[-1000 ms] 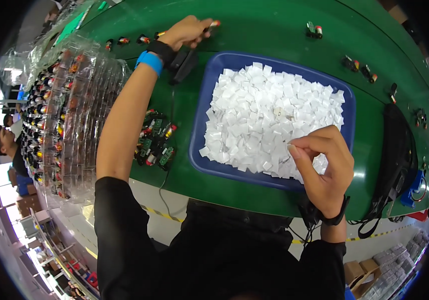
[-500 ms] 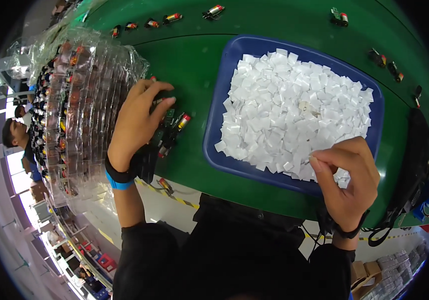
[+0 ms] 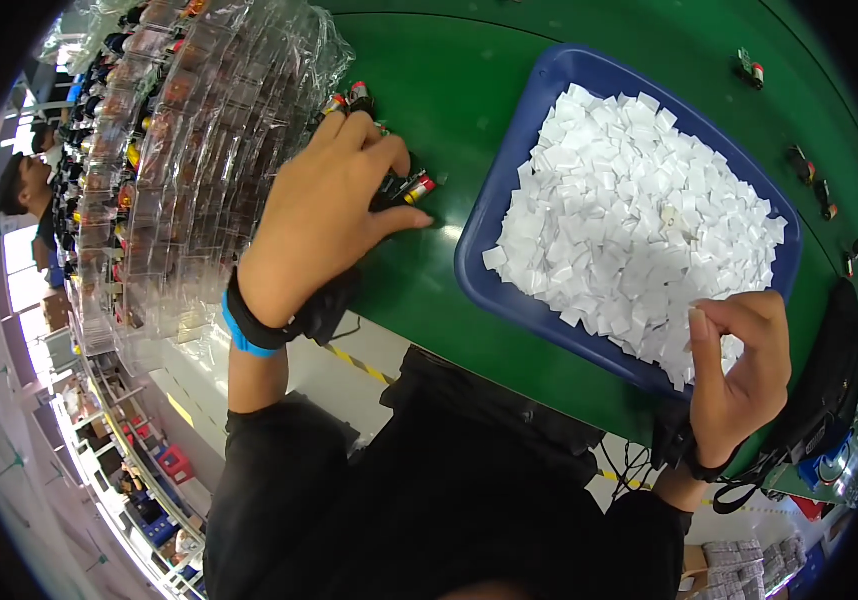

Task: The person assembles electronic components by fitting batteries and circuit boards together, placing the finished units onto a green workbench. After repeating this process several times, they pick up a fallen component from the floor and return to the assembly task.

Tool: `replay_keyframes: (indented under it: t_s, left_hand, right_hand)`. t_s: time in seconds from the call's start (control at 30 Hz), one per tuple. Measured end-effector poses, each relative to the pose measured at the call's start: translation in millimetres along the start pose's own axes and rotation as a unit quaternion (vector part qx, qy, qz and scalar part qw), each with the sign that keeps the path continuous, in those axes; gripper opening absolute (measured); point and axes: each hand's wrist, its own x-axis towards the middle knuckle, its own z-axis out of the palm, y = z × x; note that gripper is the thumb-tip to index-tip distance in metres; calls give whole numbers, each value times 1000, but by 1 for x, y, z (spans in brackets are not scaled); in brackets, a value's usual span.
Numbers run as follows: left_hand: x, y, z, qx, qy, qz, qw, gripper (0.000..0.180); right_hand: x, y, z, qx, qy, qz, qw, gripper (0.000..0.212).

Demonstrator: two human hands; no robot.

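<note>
The left hand (image 3: 324, 220) curls loosely over small dark parts (image 3: 404, 188) on the green table (image 3: 449, 90). The right hand (image 3: 739, 375) pinches a white square (image 3: 727, 345) over the blue tray's (image 3: 479, 265) near corner.

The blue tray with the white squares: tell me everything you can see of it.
The blue tray is a shallow rectangular plastic bin with rounded corners and a raised rim, lying flat on the green belt. It is heaped with small white paper squares. The right hand pinches at the pile over its near corner; the left hand stays clear of it.
</note>
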Motion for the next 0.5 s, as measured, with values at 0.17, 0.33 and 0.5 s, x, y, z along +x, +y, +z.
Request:
replay_keyframes:
  t_s: [0.17, 0.33, 0.5]
  left_hand:
    - [-11, 5, 16, 11, 29, -12, 999, 34]
    - [-17, 3, 16, -75, 81, -35, 993, 35]
    - [-60, 19, -19, -355, 86, -122, 923, 26]
  right_hand:
    - [2, 1, -2, 6, -9, -1, 1000, 19]
    - [-2, 1, 3, 12, -46, -6, 999, 15]
    - [-16, 2, -5, -1, -53, -14, 999, 12]
